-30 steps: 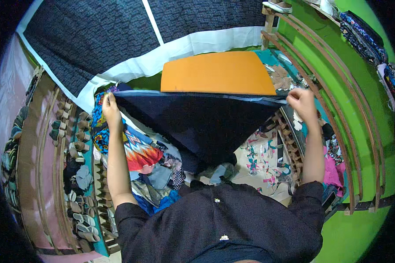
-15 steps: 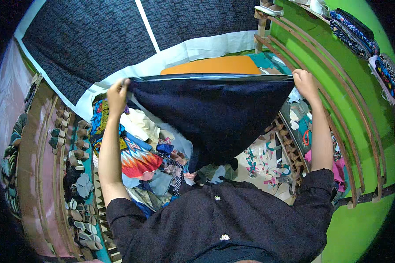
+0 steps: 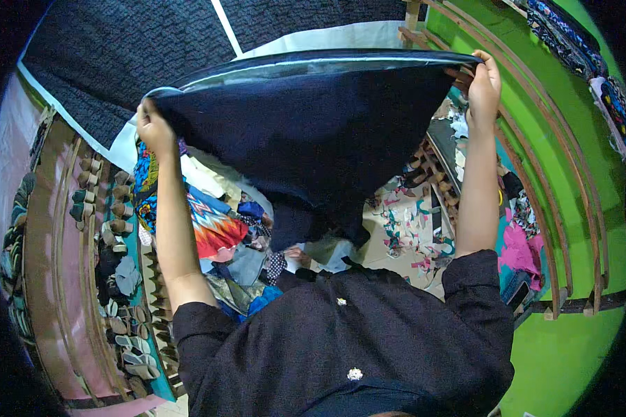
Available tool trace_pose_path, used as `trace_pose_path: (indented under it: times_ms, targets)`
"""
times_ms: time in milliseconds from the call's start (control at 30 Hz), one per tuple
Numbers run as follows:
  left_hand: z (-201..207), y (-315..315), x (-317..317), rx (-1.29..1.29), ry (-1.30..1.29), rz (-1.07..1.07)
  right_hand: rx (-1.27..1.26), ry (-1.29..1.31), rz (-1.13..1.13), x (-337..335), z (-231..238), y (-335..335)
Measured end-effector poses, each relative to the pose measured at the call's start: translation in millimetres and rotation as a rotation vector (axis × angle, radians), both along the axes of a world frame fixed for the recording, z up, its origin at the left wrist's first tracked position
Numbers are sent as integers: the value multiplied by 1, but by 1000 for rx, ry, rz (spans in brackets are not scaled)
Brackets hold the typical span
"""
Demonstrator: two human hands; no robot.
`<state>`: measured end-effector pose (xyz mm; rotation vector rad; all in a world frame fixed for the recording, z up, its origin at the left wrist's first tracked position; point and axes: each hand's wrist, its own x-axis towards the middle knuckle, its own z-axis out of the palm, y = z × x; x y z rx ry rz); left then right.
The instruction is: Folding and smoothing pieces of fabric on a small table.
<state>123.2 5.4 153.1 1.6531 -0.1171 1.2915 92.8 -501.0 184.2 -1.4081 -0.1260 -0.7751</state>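
Observation:
A wide piece of dark navy fabric point(image 3: 313, 132) hangs between my raised hands, its pale-lined upper edge stretched across. At its upper left corner, my left hand point(image 3: 154, 128) is closed on the cloth. My right hand point(image 3: 485, 87) grips the opposite corner, fingers wrapped round the edge. The cloth narrows toward the bottom, where it drops in front of my chest. Below and left of it lie heaped fabric pieces, among them a red, white and blue zigzag cloth point(image 3: 215, 233) and a polka-dot piece point(image 3: 275, 267).
Shoes and wooden shoe lasts line a rack point(image 3: 129, 278) at the left. Wooden rails point(image 3: 563, 160) run along the green wall at the right. Fabric scraps point(image 3: 403, 233) litter the floor. A pink cloth point(image 3: 520, 250) lies at the right. Folded textiles point(image 3: 567, 38) sit high at the right.
Both hands have risen with the navy fabric, the left also moving outward to the left. The cloth's top edge now bows upward and covers the orange panel seen behind it before.

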Motion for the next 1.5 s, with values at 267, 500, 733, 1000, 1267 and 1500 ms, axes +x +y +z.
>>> trace_pose_path:
  times_ms: [267, 500, 733, 1000, 1267, 1500]
  targets:
    - [-17, 11, 1, 588, 409, 369, 56, 308, 20, 10, -30, -6]
    - [31, -1, 8, -288, 931, -461, -66, 258, 30, 14, 14, 2]
    - [18, -37, 31, -575, 678, -574, 147, 206, 43, 51, -5, -22]
    - [39, -58, 50, -586, 591, -540, 48, 104, -55, 76, 7, -33]
    - [86, -91, 93, -321, -77, -443, -219, -261, -365, 103, 48, -12]
    - [53, -99, 162, -114, -196, 95, -727, -519, -620, 186, 0, -12]
